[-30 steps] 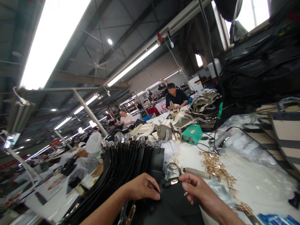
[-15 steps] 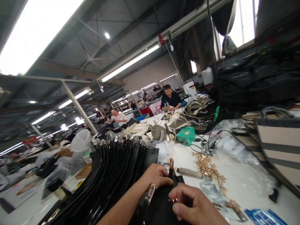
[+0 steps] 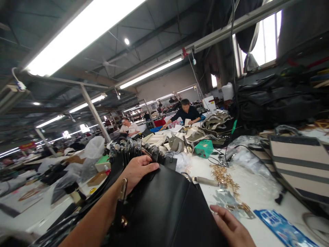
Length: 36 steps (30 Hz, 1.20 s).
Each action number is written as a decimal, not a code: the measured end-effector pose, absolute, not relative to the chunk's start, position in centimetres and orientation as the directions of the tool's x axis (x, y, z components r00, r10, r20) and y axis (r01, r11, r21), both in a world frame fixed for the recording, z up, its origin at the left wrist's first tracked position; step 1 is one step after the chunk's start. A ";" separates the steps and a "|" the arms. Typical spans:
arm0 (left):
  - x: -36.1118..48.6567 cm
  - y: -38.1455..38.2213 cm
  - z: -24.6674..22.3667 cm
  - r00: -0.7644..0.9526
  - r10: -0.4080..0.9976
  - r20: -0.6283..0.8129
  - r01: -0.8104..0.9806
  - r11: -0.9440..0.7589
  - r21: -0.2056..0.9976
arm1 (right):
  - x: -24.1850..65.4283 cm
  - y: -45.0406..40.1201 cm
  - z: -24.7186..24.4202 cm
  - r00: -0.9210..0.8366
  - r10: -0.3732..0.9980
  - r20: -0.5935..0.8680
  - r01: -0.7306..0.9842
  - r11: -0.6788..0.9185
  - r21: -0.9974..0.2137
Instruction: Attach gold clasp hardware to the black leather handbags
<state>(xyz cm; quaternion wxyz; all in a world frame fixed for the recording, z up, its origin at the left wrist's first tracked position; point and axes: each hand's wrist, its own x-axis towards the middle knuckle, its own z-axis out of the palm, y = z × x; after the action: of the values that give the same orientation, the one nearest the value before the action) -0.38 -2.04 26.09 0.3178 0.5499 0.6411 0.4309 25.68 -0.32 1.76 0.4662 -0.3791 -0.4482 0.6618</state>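
A smooth black leather bag panel (image 3: 164, 202) lies tilted in front of me, a gold-coloured metal buckle (image 3: 123, 188) on a strap near its left side. My left hand (image 3: 138, 169) is closed on the panel's upper left corner, thumb on top, by another strap with a metal end. My right hand (image 3: 231, 224) is at the panel's right edge with fingers stretched and apart; nothing shows in it. Whether it touches the edge I cannot tell. Behind my left hand stands a row of similar black panels (image 3: 117, 164) with plastic-wrapped tops.
Gold metal fittings (image 3: 224, 176) lie heaped on the white table, near a grey rod-like tool (image 3: 205, 180). A green box (image 3: 204, 149), a blue packet (image 3: 282, 228), clear plastic and a striped bag (image 3: 298, 157) stand around. Two people sit farther back.
My left hand has moved left and up with the panel, which now spreads wide before me. My right hand has moved right and opened from a pinch on a small gold fitting.
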 end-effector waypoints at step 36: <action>2.1 4.9 -2.2 0.004 0.869 -0.495 0.196 0.485 0.852 | 23.3 6.7 -1.9 -0.515 0.852 -0.095 0.256 0.047 -0.966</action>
<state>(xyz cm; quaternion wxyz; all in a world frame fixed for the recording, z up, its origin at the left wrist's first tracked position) 2.13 4.88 -2.19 0.5746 0.4148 0.6420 0.2927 23.31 6.67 -1.85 0.2693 -0.4126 -0.6715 0.5534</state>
